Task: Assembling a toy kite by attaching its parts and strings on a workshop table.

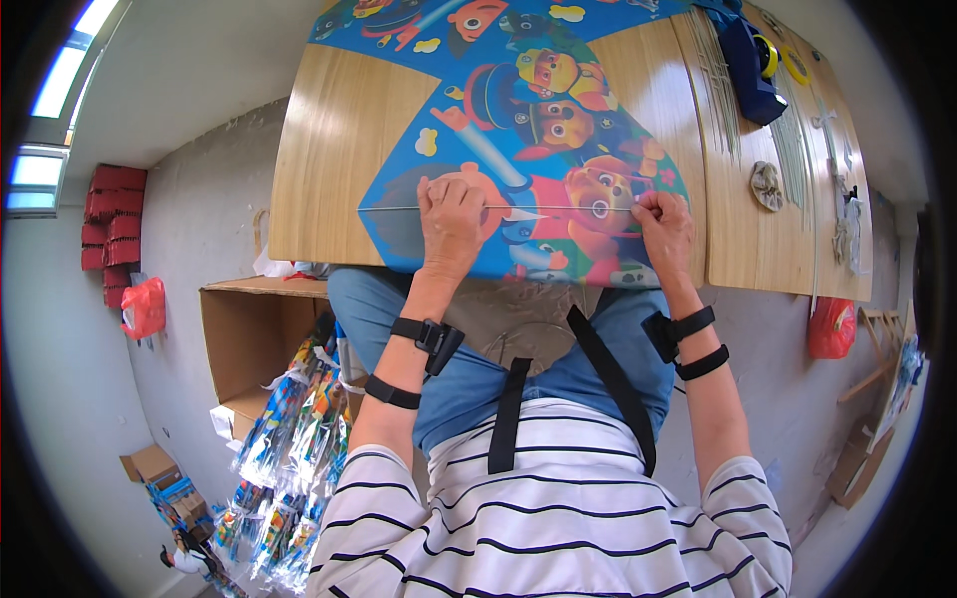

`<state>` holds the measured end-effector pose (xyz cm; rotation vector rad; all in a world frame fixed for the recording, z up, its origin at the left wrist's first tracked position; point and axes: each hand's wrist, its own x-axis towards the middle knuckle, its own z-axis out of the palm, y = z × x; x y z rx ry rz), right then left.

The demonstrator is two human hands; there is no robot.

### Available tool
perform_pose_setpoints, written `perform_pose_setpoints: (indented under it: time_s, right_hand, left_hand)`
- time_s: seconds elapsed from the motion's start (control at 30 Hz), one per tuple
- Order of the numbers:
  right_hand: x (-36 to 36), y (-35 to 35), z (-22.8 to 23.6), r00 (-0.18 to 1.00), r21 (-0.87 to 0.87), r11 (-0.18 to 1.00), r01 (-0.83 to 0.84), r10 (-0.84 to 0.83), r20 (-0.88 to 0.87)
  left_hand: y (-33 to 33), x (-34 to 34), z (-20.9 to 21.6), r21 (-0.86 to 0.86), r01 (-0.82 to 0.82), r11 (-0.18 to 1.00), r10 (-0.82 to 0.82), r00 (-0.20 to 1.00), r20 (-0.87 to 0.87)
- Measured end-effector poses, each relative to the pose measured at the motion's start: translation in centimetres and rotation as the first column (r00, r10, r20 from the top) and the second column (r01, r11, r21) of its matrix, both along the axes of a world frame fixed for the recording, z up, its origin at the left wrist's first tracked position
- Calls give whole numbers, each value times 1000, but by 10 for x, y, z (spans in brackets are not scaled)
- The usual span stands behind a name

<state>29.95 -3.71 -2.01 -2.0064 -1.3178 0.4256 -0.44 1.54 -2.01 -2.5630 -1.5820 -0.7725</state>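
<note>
A diamond-shaped sheet [558,234], printed in blue with cartoon dogs and a child, lies on the wooden table and looks like a kite's skin. Across it, from side to side, runs a thin pale rod [558,208]. My left hand [454,221] rests over the rod towards its left end, fingers curled down onto it and the sheet. At the rod's right end, my right hand [667,227] pinches the tip between thumb and fingers, by the sheet's right edge. What lies under the left fingers is hidden.
Another printed sheet [399,22] lies farther back on the table [334,169]. To the right are a blue tape dispenser [748,75], a yellow tape roll [795,65], thin rods [791,149] and a small coil [766,186]. A cardboard box [249,339] and wrapped colourful bundles [289,439] stand lower left.
</note>
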Motion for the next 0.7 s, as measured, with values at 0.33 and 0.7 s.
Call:
perform_pose_setpoints:
  time_s: [0.33, 0.7]
  right_hand:
    - [-1, 0, 0, 1000, -6, 1000, 0, 0, -8]
    - [-2, -1, 0, 998, 38, 999, 6, -3, -61]
  left_hand:
    - [2, 0, -4, -20, -16, 1000, 16, 1000, 2]
    - [-7, -89, -7, -76, -423, 903, 426, 857, 290]
